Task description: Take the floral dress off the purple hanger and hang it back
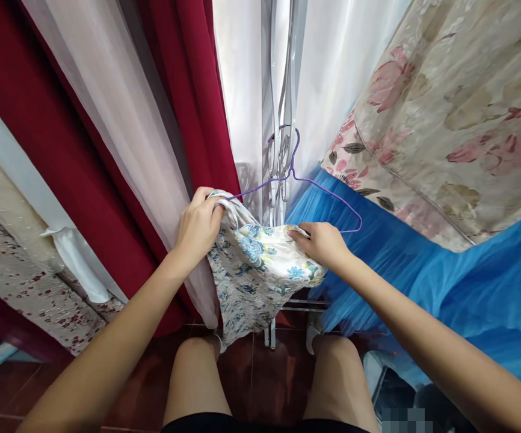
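Dark red drape (75,174) left, blue tulle (481,300) right, floral garment (254,294) between.
The garment hangs at near centre. Purple hanger (292,172) sits just beyond it: left side running to the fabric, right end bare, farther right than the garment. Left hand (198,222) is clamped on the garment's upper left edge, beside the wire; right hand (321,243) is clamped on its upper right edge.

Gripping a floral garment (265,270) at the left end of a purple hanger (292,172) with the left hand (198,225), pinching the garment's edge below the hanger with the right hand (321,242). Facing red fabric (192,84) left of the hanger, blue fabric (423,288) right, a white rack (282,54) behind.
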The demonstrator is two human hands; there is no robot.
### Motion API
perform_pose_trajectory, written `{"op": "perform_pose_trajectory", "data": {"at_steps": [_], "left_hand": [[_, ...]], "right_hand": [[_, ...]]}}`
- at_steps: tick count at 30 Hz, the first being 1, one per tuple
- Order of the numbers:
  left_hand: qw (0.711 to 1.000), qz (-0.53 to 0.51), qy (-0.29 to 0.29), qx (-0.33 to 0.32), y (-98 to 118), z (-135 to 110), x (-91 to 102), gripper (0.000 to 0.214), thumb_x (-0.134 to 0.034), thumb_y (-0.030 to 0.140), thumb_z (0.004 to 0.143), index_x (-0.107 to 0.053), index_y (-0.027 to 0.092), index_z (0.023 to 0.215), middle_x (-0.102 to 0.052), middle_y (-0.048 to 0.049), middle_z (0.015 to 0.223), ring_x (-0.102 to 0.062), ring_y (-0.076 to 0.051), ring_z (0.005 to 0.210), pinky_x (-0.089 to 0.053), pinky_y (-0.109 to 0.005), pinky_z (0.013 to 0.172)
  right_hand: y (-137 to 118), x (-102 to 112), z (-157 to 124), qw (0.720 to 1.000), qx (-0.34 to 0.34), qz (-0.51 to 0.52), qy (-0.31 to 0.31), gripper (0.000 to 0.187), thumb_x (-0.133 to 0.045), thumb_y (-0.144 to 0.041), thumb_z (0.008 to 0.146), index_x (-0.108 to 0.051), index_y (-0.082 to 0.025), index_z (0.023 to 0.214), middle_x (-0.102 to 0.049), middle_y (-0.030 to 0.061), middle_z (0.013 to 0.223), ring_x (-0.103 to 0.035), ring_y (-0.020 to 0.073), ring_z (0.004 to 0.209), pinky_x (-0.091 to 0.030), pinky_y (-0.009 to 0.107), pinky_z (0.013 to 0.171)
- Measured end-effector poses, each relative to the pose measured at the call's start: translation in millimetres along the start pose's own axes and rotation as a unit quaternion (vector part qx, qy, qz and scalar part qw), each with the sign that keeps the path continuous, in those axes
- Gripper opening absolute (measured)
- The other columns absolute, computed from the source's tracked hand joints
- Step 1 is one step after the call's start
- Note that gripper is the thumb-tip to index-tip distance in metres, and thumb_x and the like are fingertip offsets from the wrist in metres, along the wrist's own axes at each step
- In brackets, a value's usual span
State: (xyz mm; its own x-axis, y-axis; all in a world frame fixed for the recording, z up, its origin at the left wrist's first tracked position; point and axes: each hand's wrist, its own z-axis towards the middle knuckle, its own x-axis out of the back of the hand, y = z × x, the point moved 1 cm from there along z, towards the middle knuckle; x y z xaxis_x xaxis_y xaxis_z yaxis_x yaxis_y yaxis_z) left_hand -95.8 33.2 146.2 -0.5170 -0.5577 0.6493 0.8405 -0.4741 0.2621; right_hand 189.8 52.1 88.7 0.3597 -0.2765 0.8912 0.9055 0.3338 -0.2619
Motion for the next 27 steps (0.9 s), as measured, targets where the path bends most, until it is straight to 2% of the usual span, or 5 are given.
{"op": "perform_pose_trajectory", "data": {"at_steps": [6,10,14,21,27], "left_hand": [[0.998,-0.014,0.009,-0.057,8.6,24.1,-15.5,0.023,-0.052,0.026,0.098,-0.070,0.019,0.109,-0.061,-0.0093,0.115,-0.063,-0.025,0.103,-0.051,-0.039,0.094],[0.997,-0.034,0.023,-0.060,5.7,17.4,-16.2,0.017,-0.056,0.026,0.094,-0.068,0.020,0.105,-0.065,-0.0062,0.104,-0.064,-0.023,0.098,-0.051,-0.036,0.094],[0.996,-0.039,0.038,-0.066,9.2,11.2,-15.8,0.017,-0.056,0.026,0.094,-0.067,0.021,0.106,-0.069,-0.0057,0.103,-0.065,-0.023,0.097,-0.050,-0.036,0.093],[0.995,-0.075,0.063,-0.015,6.2,11.8,-10.9,0.027,-0.065,0.030,0.090,-0.065,0.022,0.116,-0.070,-0.0055,0.107,-0.066,-0.022,0.099,-0.050,-0.035,0.093],[0.945,-0.281,0.011,0.167,-42.3,11.7,-16.7,0.031,-0.068,0.047,0.088,-0.068,0.017,0.095,-0.070,-0.0047,0.088,-0.064,-0.019,0.083,-0.048,-0.026,0.072]], "right_hand": [[3.9,2.6,-22.1,0.994,0.001,0.104,0.043,0.029,-0.058,-0.047,0.095,-0.071,-0.022,0.102,-0.069,0.0064,0.077,-0.061,0.0225,0.070,-0.030,0.030,0.062],[40.5,14.1,-33.6,0.962,-0.002,0.242,0.125,0.090,-0.073,-0.035,0.078,-0.033,-0.021,0.158,-0.067,0.0031,0.089,-0.058,0.0199,0.069,-0.042,0.031,0.066],[77.7,27.4,-18.6,0.952,-0.066,0.248,0.168,0.117,-0.076,-0.025,0.068,-0.013,-0.013,0.166,-0.066,0.0034,0.086,-0.056,0.0196,0.065,-0.043,0.032,0.061],[94.7,57.2,7.9,0.977,-0.092,0.172,0.085,0.038,-0.063,-0.008,0.075,-0.076,-0.009,0.111,-0.068,0.0036,0.068,-0.057,0.0173,0.060,-0.039,0.030,0.060],[96.7,121.5,-16.5,0.942,-0.110,0.265,-0.173,0.025,-0.076,-0.016,0.080,-0.066,-0.009,0.058,-0.048,-0.0076,0.049,-0.035,0.0017,0.048,-0.021,0.024,0.049]]}}
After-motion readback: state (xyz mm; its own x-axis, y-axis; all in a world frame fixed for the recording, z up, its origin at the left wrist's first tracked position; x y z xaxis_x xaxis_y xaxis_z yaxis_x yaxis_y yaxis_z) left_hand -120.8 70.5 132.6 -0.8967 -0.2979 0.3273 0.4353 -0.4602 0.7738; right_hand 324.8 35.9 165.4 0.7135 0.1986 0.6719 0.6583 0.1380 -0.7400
